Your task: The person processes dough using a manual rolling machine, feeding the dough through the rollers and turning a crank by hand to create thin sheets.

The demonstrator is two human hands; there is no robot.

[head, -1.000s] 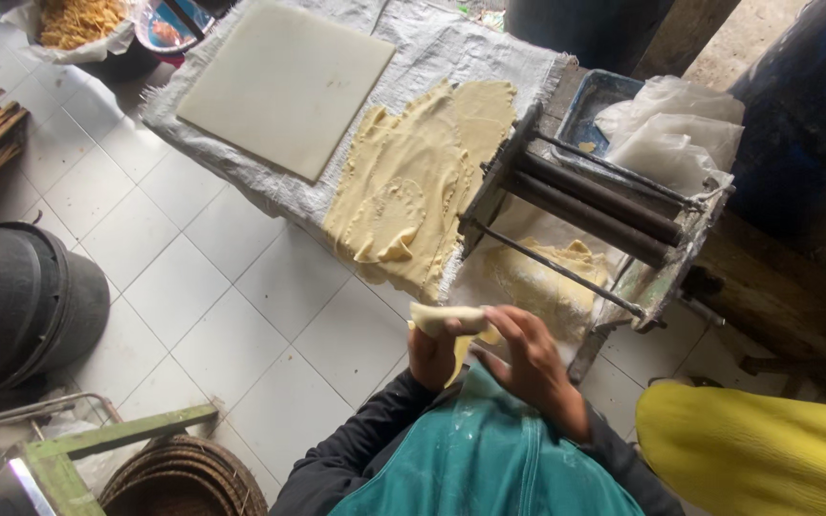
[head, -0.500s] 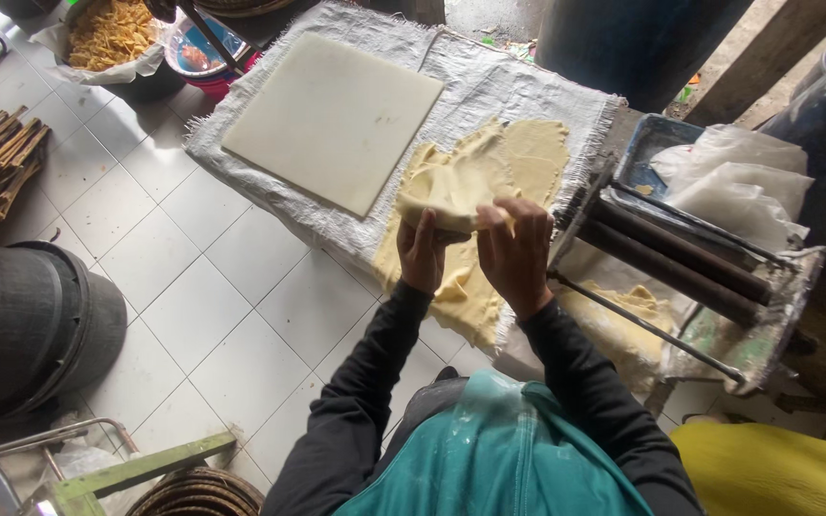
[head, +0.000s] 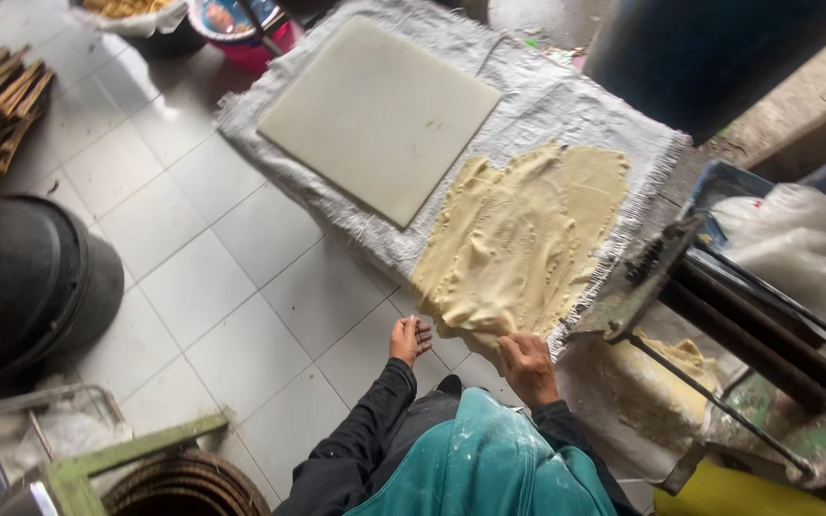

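**Dough sheet laid out on the cloth**

Nearest us, our left hand (head: 410, 339) hung open above the tiled floor (head: 241, 315), its fingers spread and holding nothing. Our right hand (head: 528, 365) had its fingers pinched on the near edge of the pale yellow dough sheet (head: 523, 244). That sheet lay flat on the white woven cloth (head: 566, 105), just beside the metal roller machine (head: 728, 325) on our right. Farther off on the same cloth rested a white square board (head: 380, 115), and beyond it a pink bowl (head: 241, 29).
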